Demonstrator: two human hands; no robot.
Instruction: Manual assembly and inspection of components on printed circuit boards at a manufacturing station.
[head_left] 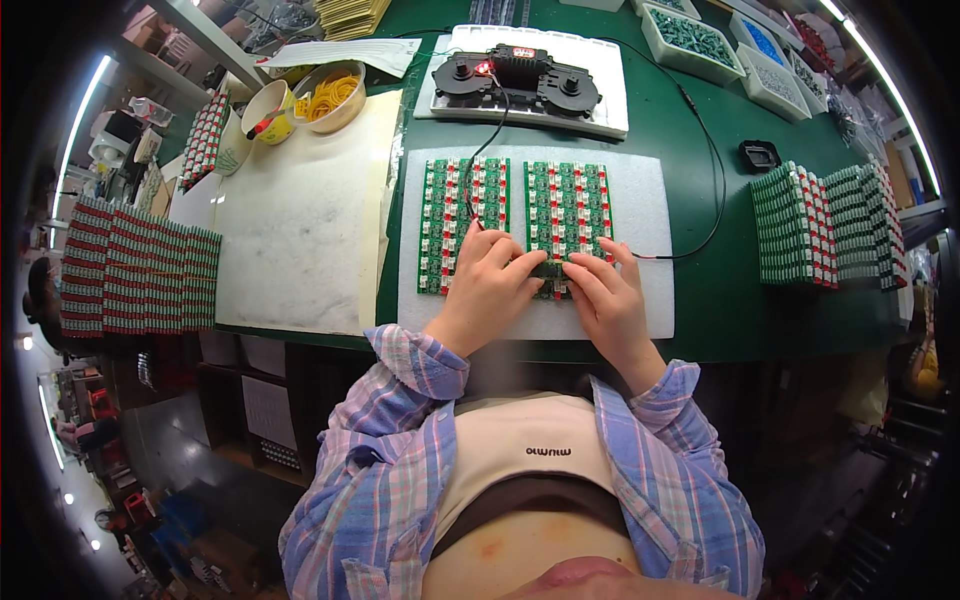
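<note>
Between the fingertips of both hands is a small dark-green circuit board (548, 269), held over the near end of a panel. My left hand (487, 285) pinches its left side, and a thin black cable (468, 180) runs down to the fingers of this hand. On its right side, the fingers of my right hand (610, 292) close on the board. Two green circuit board panels, the left one (437, 215) and the right one (568, 205), lie side by side on a white foam sheet (645, 210). Rows of white and red parts cover them. My fingers hide their near portions.
Behind the panels, a black device (520, 75) with two round discs and a red light rests on white foam. Stacked circuit boards stand at the left (140, 265) and right (795, 225). Farther back are a bowl of yellow rubber bands (330, 97) and trays of small parts (690, 43).
</note>
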